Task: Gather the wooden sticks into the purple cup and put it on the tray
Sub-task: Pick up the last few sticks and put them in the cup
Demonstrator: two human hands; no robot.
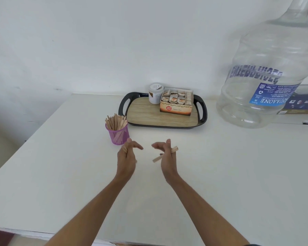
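The purple mesh cup stands on the white table, just left of the tray's near corner, filled with several upright wooden sticks. The black tray with a wood-look floor lies behind it. My left hand hovers just in front of the cup, a few sticks pinched between its fingers. My right hand is a little to the right, gripping a small bundle of wooden sticks that pokes out on both sides of the fist.
On the tray's far side stand a white jar and an open box of tea bags. A large clear water bottle looms at the right. The table's left edge runs diagonally past the cup.
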